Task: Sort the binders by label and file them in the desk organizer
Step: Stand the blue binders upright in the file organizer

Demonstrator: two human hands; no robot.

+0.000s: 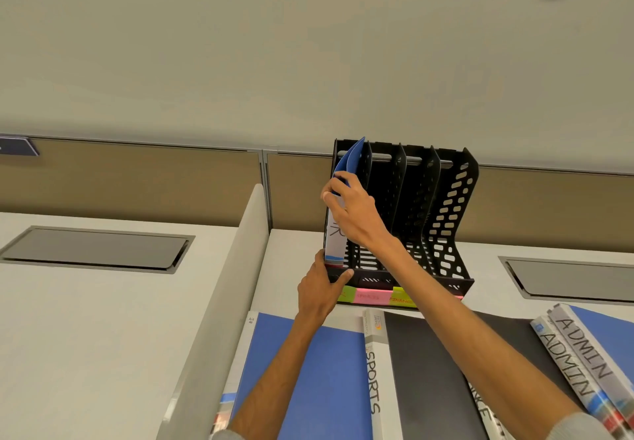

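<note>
**Grip.** Right hand (350,213) pinches the top of the upright binder (334,234), fingers curled over its spine and blue cover. Left hand (320,288) clasps the near-left base corner of the organizer (446,216), thumb across the front lip.

**Location.** The binder stands in the leftmost slot, its foot at or near the floor of the slot. The other slots look empty. The organizer sits at the far side of the desk (295,254), against the partition.

**Hazards (judged).**
- The blue cover bows outward at the top. It could catch on the first divider or spring open if the pinch slackens.
- The organizer looks light. A push from above could slide or tip it toward the partition if the left hand lets go.
- Misfiling is possible: the spine label is partly hidden by the hand, and the tags (372,296) along the front are too blurred to read.
- The right forearm crosses above the flat binders and could drag one on the way back.

**Materials and shapes.**
- Organizer — black rigid plastic with wavy dividers pierced by oval holes.
- Binder — thin, flexible blue cover and a white paper spine with hand lettering.
- Tags — green, pink and yellow sticky paper.
- Lying flat nearby: a flat blue binder (308,354), a SPORTS binder (374,371) with a white spine, a matte black binder (422,371), and two ADMIN binders (576,354) stacked at the right.
- Desk — smooth pale laminate.
</note>
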